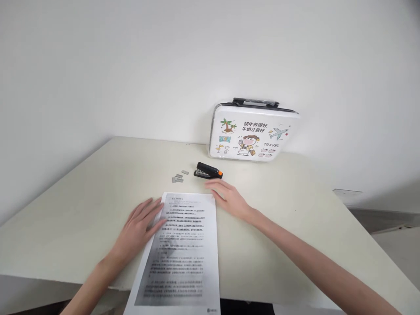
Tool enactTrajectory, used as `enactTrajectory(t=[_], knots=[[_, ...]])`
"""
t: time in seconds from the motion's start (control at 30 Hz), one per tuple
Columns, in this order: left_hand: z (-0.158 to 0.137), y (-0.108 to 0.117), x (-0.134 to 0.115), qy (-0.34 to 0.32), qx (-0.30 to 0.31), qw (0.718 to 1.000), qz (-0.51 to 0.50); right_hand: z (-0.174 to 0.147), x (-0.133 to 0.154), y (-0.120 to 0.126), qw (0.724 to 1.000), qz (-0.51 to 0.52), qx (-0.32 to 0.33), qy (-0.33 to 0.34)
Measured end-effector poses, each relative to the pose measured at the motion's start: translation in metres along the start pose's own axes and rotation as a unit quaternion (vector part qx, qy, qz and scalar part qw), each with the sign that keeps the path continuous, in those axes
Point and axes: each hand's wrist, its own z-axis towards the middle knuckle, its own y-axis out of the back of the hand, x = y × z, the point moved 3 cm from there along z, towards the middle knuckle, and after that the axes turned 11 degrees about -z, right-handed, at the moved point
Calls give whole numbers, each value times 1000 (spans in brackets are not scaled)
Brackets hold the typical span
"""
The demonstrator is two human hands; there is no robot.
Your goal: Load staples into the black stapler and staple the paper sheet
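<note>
A printed sheet of paper (180, 249) lies on the table and reaches over its front edge; whether more sheets lie beneath, I cannot tell. My left hand (141, 221) rests flat with fingers apart on the paper's left edge. Over the top right corner of the sheet is my right hand (228, 197), its fingers stretched toward the stapler and slightly blurred. The black stapler (207, 170), with an orange button, lies just beyond those fingertips; I cannot tell whether they touch it. Several small strips of grey staples (179, 178) are scattered left of the stapler.
A white case (252, 135) with cartoon prints and a black handle stands at the back of the table (82, 197), close to the wall. The table's front edge runs below my forearms. Beyond its right edge sits a grey and white object (374, 218).
</note>
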Motion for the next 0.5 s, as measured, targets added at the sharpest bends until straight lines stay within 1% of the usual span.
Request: enactTrajectory(t=[0.1, 0.17, 0.27, 0.4, 0.5], knots=[[22, -9, 0, -3, -1, 1000, 4, -62, 10, 29, 997, -20, 63, -29], [35, -14, -3, -3, -1, 1000, 2, -100, 17, 41, 995, -32, 77, -46], [47, -17, -12, 3, -9, 1000, 1, -148, 29, 50, 992, -30, 88, -81], [50, -18, -23, 15, -26, 1000, 2, -194, 36, 59, 981, -2, 80, -177], [55, -17, -26, 24, -32, 999, -3, -211, 33, 66, 965, 33, 47, -256]])
